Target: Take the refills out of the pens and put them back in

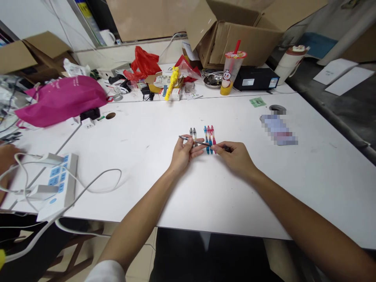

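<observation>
My left hand [182, 153], palm turned up, pinches the pale-tipped end of a thin dark pen refill [201, 143] between thumb and fingers. At its other end, my right hand [235, 154] has closed its fingers on the refill. A short black piece [226, 148] also shows in the right hand, its kind hidden by the fingers. Just behind the hands lie three pens side by side, among them a blue one [206, 137] and a pink one [213, 135]. Two grey-ended pens [192, 131] lie beyond my left fingers, partly covered.
A white power strip [66, 184] with plugs and looping cables stands at the left, near another person's arm [8, 160]. Far back are a magenta bag [64, 100], a drink cup [230, 74] and a cardboard box [235, 43]. A blurred-out flat item [279, 129] lies right.
</observation>
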Demonstrator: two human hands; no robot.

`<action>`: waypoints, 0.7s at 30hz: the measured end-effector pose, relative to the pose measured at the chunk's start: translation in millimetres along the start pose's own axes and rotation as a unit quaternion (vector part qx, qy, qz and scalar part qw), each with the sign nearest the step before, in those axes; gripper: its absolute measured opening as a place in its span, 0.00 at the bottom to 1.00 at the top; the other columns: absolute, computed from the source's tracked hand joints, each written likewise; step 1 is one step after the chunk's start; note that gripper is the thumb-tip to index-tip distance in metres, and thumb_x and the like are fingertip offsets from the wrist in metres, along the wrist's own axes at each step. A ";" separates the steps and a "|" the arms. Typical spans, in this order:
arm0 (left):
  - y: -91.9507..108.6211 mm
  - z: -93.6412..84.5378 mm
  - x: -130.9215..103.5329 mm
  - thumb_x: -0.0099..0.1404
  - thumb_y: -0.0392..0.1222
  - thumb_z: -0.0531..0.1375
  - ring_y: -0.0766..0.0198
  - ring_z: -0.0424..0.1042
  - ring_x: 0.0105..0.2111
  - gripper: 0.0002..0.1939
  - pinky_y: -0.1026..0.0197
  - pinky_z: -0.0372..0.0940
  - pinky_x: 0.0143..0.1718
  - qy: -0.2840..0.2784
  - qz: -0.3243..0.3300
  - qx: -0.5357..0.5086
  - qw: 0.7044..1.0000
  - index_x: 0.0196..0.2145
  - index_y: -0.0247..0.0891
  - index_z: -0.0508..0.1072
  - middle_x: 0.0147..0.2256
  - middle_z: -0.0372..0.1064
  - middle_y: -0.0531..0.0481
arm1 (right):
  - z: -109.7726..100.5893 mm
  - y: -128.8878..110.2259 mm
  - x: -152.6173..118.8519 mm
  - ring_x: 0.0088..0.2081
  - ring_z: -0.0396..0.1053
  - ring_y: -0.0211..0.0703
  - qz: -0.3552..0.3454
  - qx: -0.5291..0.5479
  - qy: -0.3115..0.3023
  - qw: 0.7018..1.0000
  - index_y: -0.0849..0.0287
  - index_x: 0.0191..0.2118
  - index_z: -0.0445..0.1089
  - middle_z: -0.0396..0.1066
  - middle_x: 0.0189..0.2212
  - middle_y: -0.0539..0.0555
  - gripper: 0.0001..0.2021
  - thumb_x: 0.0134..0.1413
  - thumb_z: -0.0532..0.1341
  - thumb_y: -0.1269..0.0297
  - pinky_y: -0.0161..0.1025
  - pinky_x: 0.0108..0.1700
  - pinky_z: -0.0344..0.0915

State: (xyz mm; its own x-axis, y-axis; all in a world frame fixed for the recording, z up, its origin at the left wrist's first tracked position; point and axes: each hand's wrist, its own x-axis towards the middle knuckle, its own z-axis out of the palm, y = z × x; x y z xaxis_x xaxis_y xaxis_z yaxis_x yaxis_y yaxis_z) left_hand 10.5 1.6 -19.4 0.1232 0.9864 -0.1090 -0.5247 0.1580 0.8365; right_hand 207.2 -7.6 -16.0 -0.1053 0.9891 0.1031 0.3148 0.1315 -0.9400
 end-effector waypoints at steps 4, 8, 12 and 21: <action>3.8 -2.5 -0.1 0.67 0.46 0.66 0.56 0.82 0.41 0.15 0.62 0.74 0.37 0.013 0.014 -0.001 1.000 0.43 0.42 0.64 0.45 0.79 0.42 | -1.6 0.6 -0.4 0.23 0.54 0.37 -0.018 0.049 -0.015 0.999 0.56 0.43 0.75 0.60 0.22 0.47 0.23 0.64 0.56 0.40 0.38 0.26 0.51; 8.5 -4.3 1.1 0.68 0.44 0.64 0.59 0.82 0.39 0.13 0.64 0.74 0.35 0.039 0.024 -0.016 0.999 0.43 0.42 0.63 0.44 0.79 0.44 | -5.7 0.1 1.5 0.26 0.62 0.39 -0.039 0.024 0.006 0.999 0.55 0.41 0.76 0.67 0.25 0.49 0.18 0.65 0.58 0.46 0.39 0.29 0.58; 9.4 -3.0 1.0 0.69 0.43 0.64 0.59 0.82 0.38 0.12 0.65 0.73 0.34 0.045 0.023 -0.021 0.998 0.43 0.42 0.62 0.42 0.80 0.45 | -5.8 -0.7 1.8 0.37 0.72 0.45 -0.055 -0.009 0.020 0.998 0.55 0.42 0.79 0.79 0.36 0.54 0.13 0.59 0.65 0.53 0.42 0.39 0.67; 3.0 -0.9 -0.3 0.66 0.46 0.67 0.57 0.82 0.40 0.16 0.64 0.74 0.35 0.023 0.013 -0.009 1.000 0.43 0.41 0.64 0.44 0.79 0.43 | -1.6 2.4 0.2 0.39 0.73 0.46 -0.056 0.002 0.004 0.998 0.55 0.44 0.80 0.79 0.39 0.55 0.12 0.58 0.66 0.56 0.45 0.42 0.68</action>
State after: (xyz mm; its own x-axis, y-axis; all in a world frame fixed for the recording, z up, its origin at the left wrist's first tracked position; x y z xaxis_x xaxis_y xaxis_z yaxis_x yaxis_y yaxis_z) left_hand 8.2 1.8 -17.3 0.0707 0.9912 -0.1121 -0.5421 0.1325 0.8298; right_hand 209.5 -7.0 -17.7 -0.1317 0.9689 0.2094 0.2974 0.2401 -0.9241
